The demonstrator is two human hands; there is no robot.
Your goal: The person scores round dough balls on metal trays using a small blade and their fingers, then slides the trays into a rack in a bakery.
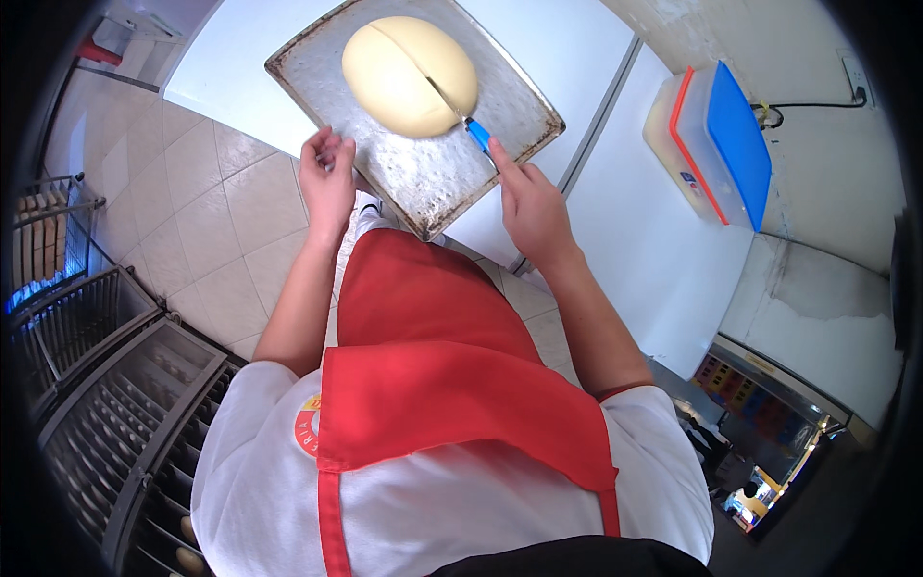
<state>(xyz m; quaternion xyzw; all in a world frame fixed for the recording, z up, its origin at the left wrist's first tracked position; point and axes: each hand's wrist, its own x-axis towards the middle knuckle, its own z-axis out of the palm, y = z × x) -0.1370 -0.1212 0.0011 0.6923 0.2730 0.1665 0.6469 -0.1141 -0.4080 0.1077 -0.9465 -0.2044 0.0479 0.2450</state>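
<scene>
A large, smooth, pale-yellow dough oval (389, 72) sits on a worn metal tray (519, 125), a long slit running across its top. My right hand (529, 207) grips a blue-handled knife (478, 133), its blade lying in the slit at the dough's lower right. My left hand (327, 178) is at the tray's left edge, below and left of the dough, with fingers curled; whether they grip the edge or something small is unclear.
The tray rests on a white surface (231, 53). To the right stands a translucent container (692, 144) with a blue lid, near a black cable on the wall. Metal racks (125, 413) stand at lower left on the tiled floor (192, 231).
</scene>
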